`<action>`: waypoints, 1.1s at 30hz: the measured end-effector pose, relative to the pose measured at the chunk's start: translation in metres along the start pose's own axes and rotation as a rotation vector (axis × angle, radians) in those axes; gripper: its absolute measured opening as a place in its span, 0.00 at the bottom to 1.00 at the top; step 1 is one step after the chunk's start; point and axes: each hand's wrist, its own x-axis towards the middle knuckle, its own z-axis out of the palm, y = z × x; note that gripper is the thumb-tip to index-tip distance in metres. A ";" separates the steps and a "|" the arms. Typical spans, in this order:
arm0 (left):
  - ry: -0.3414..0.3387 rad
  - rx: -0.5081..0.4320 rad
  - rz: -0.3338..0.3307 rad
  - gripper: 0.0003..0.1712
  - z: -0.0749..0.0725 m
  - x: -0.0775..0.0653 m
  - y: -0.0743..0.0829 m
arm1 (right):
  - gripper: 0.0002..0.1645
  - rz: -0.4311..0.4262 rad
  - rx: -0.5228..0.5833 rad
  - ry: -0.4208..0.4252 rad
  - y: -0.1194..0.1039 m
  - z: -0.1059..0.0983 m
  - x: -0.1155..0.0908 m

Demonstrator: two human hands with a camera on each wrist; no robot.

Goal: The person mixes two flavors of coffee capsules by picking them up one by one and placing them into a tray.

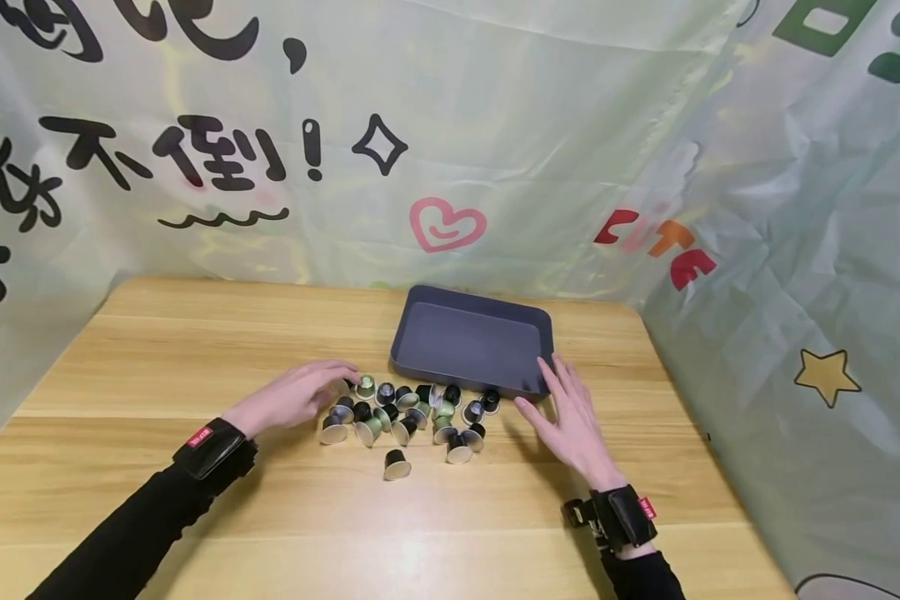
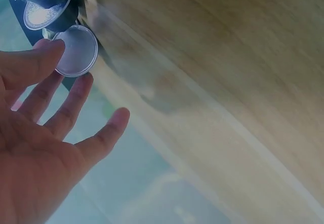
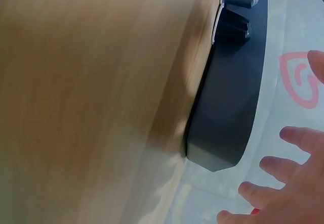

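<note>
Capsules [image 1: 403,429] cluster at mid-frame, just below the tray [image 1: 472,333]. Our left hand [image 1: 300,398] half curls at their left edge; whether it pinches one, we cannot tell. Our right hand [image 1: 572,425], fingers spread, holds nothing. We should lift singly, without jostling neighbours.

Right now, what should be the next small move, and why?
Perhaps the left hand should secure the small, round, silver-lidded capsule at its thumb: that one is closest, while the right hand, open, is beside the dark-grey rectangular tray.
</note>
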 end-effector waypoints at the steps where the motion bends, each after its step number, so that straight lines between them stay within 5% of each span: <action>1: -0.003 0.001 -0.006 0.31 0.000 0.000 0.000 | 0.48 -0.003 0.002 0.000 0.000 0.000 0.000; 17: 0.055 -0.019 -0.052 0.14 0.003 0.001 -0.005 | 0.47 -0.003 0.011 -0.005 -0.001 0.001 -0.004; 23: 0.115 -0.038 -0.103 0.18 -0.002 0.001 -0.001 | 0.46 -0.011 0.019 0.003 -0.002 0.001 -0.005; 27: 0.180 -0.025 -0.085 0.26 -0.005 0.007 0.005 | 0.44 -0.023 0.015 0.015 -0.003 0.002 -0.006; 33: 0.210 -0.031 -0.034 0.18 -0.007 0.025 0.018 | 0.40 -0.043 0.016 0.031 -0.005 0.003 -0.008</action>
